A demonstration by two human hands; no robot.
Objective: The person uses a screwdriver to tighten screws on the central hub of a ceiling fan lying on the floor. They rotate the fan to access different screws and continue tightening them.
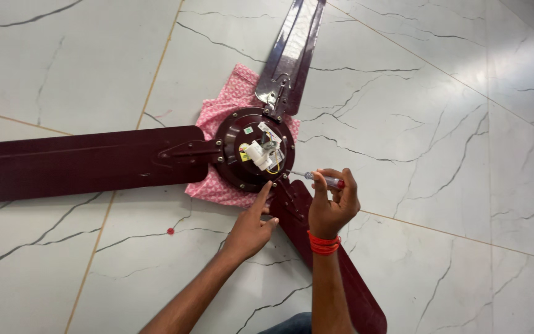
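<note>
A dark maroon ceiling fan lies on the floor, its round motor hub (236, 139) resting on a pink patterned cloth (230, 102). White connectors and wires (262, 153) sit at the hub's middle. My right hand (332, 204) grips a screwdriver (316, 179) with a clear, red-ended handle, its tip pointing at the hub's lower right rim. My left hand (251, 226) presses a forefinger against the hub's lower edge, next to the near blade (341, 278). A red thread band circles my right wrist.
Three long blades spread from the hub: one to the left (75, 164), one to the upper right (295, 46), one toward me. The floor (452, 136) is pale marble-look tile with dark veins. A small red piece (170, 231) lies on the tile.
</note>
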